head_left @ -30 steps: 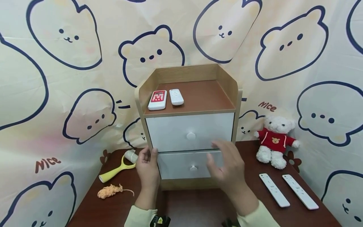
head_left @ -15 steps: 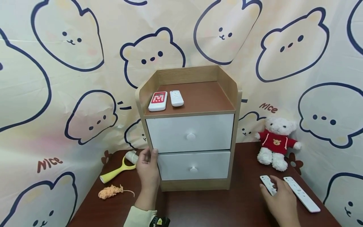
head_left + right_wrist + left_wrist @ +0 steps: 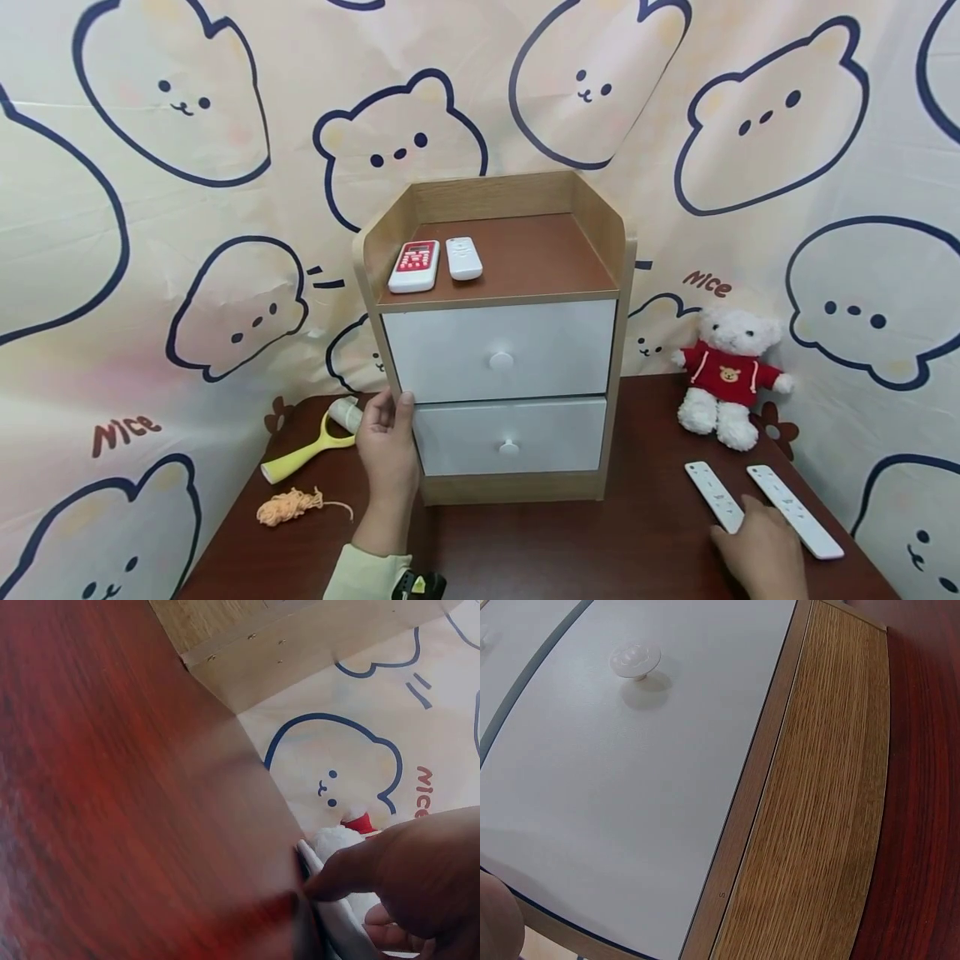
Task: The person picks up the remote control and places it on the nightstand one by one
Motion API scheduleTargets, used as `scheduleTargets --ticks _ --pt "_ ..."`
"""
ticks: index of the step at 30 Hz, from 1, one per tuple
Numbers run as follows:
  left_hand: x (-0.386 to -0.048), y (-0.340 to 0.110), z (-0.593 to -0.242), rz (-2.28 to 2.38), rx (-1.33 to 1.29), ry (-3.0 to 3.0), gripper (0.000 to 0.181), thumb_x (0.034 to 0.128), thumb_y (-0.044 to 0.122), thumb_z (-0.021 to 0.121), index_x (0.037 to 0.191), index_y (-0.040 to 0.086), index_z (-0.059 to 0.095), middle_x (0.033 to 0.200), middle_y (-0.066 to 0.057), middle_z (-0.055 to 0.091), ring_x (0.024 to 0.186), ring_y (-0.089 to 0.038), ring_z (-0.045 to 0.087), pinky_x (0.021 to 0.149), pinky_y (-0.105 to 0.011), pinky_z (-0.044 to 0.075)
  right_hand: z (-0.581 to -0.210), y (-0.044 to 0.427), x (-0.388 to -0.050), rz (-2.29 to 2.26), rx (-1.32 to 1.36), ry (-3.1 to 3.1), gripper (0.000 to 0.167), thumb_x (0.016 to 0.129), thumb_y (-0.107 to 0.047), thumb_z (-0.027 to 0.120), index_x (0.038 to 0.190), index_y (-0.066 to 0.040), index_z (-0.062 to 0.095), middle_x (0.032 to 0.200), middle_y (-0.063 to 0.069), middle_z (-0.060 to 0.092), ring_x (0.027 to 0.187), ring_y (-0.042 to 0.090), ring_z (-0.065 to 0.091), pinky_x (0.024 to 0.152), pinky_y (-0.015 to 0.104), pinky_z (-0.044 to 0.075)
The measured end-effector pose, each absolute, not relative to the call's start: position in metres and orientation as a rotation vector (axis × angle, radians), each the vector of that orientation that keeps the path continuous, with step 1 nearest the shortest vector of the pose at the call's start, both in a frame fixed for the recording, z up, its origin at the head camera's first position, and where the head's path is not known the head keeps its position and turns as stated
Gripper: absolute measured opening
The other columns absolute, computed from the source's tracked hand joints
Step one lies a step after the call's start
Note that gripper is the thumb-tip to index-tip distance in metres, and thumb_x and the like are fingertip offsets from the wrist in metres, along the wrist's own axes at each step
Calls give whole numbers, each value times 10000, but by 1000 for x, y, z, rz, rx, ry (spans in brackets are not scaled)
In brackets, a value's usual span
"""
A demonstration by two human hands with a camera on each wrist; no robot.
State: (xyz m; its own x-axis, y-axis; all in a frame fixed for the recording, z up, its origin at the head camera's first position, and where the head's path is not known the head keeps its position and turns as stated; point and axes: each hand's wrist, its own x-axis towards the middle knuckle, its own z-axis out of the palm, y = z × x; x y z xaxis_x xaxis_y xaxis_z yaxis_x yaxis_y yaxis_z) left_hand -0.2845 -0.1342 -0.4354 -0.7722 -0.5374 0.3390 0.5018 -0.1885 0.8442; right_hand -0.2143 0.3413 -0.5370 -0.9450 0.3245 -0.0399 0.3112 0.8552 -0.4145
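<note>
At the left side of a wooden cabinet (image 3: 429, 488) with two closed white drawers, my left hand (image 3: 387, 471) grips the edge, thumb towards the front and fingers at the side. The left wrist view shows a fingertip (image 3: 499, 919) by the cabinet's edge and a round knob (image 3: 635, 660) on a drawer. On the right of the table, my right hand (image 3: 765, 550) pinches the near end of the left white remote (image 3: 712, 493). In the right wrist view the thumb lies over this remote (image 3: 341, 922), with other fingers at its far side.
Another white remote (image 3: 797, 512) lies right of the hand, behind them a white teddy bear (image 3: 727, 375) in red. A calculator (image 3: 415, 267) and small remote (image 3: 464, 258) lie on the cabinet. Left are a yellow peeler-shaped tool (image 3: 307, 452), a white roll (image 3: 345, 413) and orange yarn (image 3: 288, 506).
My right hand has gone from in front of the drawers to the left white remote at the right, then slid down to its near end. My left hand has stayed at the cabinet's edge.
</note>
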Motion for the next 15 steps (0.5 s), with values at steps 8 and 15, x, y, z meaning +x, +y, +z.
scheduleTargets --ticks 8,15 --pt "-285 -134 -434 -2009 61 -1418 293 1036 77 754 1304 -4 668 1208 47 742 1220 -89 671 999 -161 554 -539 343 -215 658 -578 -3006 678 867 -256 821 1311 208 604 1189 427 671 1104 594 641 958 676 524" --pt "-284 -134 -435 -2008 52 -1417 283 1039 78 751 1299 -7 676 1207 49 753 1211 -84 680 990 -162 558 -532 338 -212 737 -672 -2968 710 885 -455 841 1220 156 707 1194 352 734 1071 553 688 923 662 540"
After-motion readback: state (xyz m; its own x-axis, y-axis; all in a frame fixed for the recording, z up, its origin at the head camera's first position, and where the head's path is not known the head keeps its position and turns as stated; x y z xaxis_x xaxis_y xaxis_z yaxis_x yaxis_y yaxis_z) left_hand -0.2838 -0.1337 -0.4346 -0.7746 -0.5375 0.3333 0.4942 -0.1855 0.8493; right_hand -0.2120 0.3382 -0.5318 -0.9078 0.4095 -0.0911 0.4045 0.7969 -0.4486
